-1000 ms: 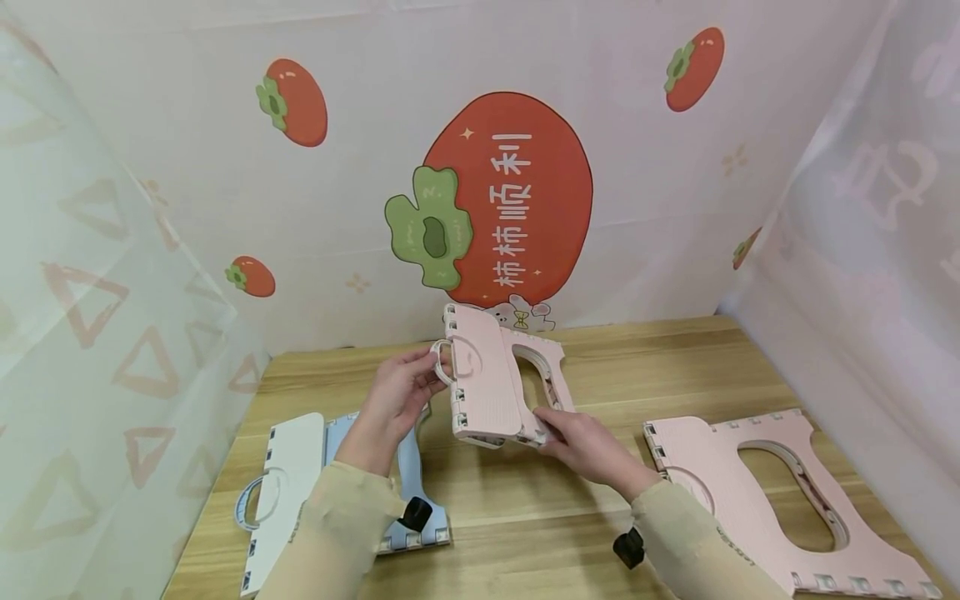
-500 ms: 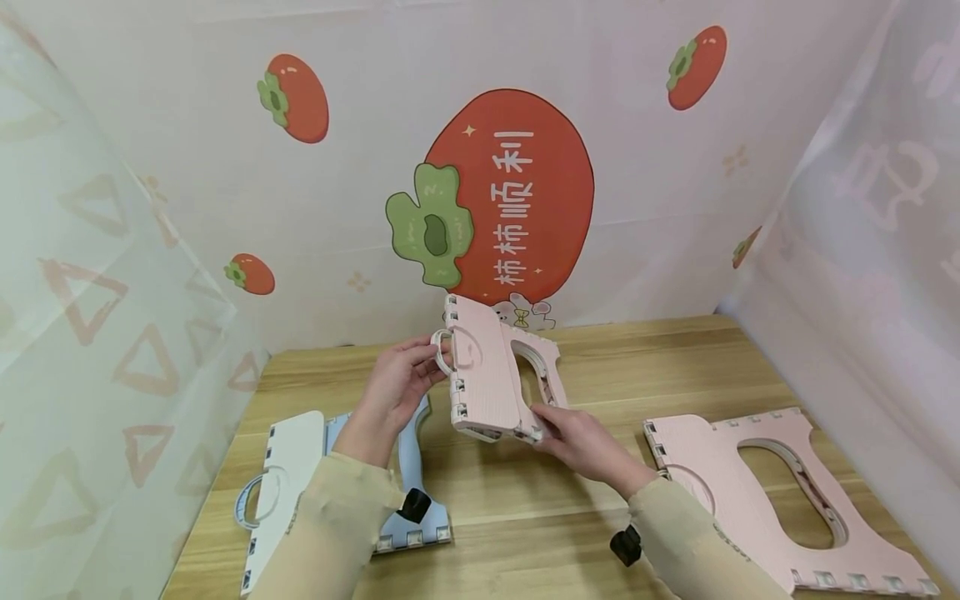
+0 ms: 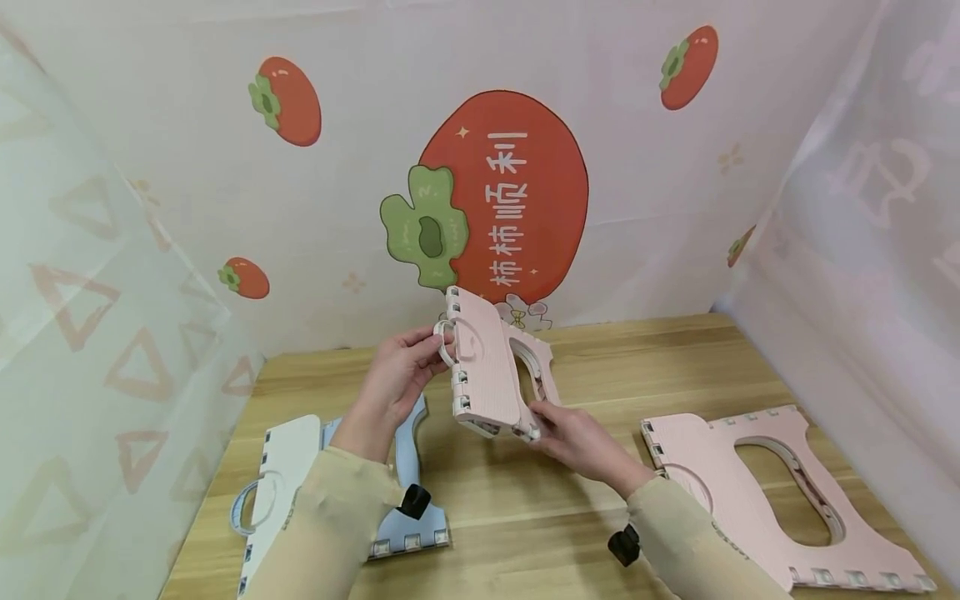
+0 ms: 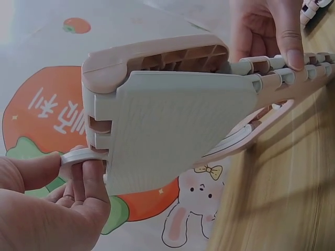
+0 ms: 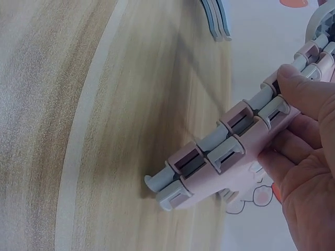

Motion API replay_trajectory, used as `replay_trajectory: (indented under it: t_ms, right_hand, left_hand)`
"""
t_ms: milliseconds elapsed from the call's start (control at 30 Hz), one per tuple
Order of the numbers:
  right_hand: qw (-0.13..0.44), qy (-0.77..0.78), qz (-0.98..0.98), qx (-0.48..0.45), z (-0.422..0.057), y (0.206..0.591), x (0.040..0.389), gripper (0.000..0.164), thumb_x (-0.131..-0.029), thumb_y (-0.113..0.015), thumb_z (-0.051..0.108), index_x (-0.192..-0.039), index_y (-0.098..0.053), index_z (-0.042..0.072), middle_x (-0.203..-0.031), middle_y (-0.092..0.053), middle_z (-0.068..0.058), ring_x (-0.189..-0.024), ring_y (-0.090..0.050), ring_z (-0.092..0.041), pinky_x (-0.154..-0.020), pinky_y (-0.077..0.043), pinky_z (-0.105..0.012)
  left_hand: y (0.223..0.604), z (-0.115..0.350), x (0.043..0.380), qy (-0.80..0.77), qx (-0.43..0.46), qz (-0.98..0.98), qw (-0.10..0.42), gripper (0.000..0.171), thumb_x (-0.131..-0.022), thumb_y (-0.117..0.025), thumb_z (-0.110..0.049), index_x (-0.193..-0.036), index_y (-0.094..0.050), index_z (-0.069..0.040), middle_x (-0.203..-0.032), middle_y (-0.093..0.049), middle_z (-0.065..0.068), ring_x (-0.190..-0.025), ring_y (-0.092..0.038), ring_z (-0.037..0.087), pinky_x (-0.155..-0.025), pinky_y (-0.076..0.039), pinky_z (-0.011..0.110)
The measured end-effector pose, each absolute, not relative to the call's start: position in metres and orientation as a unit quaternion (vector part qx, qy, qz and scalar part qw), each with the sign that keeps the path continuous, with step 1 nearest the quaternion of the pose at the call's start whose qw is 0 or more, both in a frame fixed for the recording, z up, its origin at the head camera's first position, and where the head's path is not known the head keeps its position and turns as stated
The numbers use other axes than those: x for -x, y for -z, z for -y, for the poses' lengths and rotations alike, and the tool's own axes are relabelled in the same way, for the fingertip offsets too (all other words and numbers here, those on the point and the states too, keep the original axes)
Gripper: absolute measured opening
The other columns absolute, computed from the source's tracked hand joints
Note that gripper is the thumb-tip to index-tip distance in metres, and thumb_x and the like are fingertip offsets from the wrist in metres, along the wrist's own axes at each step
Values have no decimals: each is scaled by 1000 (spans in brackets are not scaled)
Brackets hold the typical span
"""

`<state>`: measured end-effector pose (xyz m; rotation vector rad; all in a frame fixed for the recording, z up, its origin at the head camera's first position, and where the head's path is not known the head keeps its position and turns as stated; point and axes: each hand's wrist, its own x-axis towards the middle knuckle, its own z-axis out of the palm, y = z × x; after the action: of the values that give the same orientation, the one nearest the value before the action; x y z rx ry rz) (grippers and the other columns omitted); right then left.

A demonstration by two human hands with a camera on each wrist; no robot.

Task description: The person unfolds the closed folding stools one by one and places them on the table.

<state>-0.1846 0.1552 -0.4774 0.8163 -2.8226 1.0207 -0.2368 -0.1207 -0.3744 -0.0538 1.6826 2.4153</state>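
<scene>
A small pink folding stool (image 3: 487, 358), folded nearly flat, is held tilted above the table between both hands. My left hand (image 3: 401, 375) pinches its white carry handle (image 4: 84, 156) between thumb and fingers. My right hand (image 3: 581, 437) grips the hinged leg edge near the bottom, thumb on one side and fingers on the other, as the right wrist view shows along the hinges (image 5: 230, 138). A whitish panel (image 4: 172, 120) of the stool faces the left wrist camera.
A white and blue folded stool (image 3: 412, 458) lies at left, partly hidden by the left arm. A larger pink folded stool (image 3: 810, 492) lies at right, partly under the right sleeve. A printed cloth wall (image 3: 637, 250) stands behind the wooden table (image 3: 525, 517).
Both hands have raised the small pink stool slightly and turned it a little, so its seat looks narrower. The other two stools stay in place.
</scene>
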Motion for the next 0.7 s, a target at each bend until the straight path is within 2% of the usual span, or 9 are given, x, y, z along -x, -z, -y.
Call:
replay_trajectory:
  t_ms: [267, 700]
  right_hand:
    - [1, -352, 900, -256, -154, 478, 183, 47, -92, -78, 18, -134, -61, 4, -126, -69, -16, -112, -68, -26, -92, -58, -44]
    - [-4, -387, 883, -265, -154, 480, 182, 46, -95, -75, 19, -135, -59, 4, -126, -68, -17, -117, -67, -34, -96, -57, -48]
  left_hand:
    - [367, 117, 236, -810, 11, -580, 87, 37, -103, -57, -3, -137, -55, 13, -97, -73, 7, -86, -67, 19, -83, -59, 29]
    - [359, 110, 234, -800, 1, -595, 73, 37, -102, -61, -4, -135, -58, 12, -99, -74, 7, -87, -69, 18, -82, -59, 29]
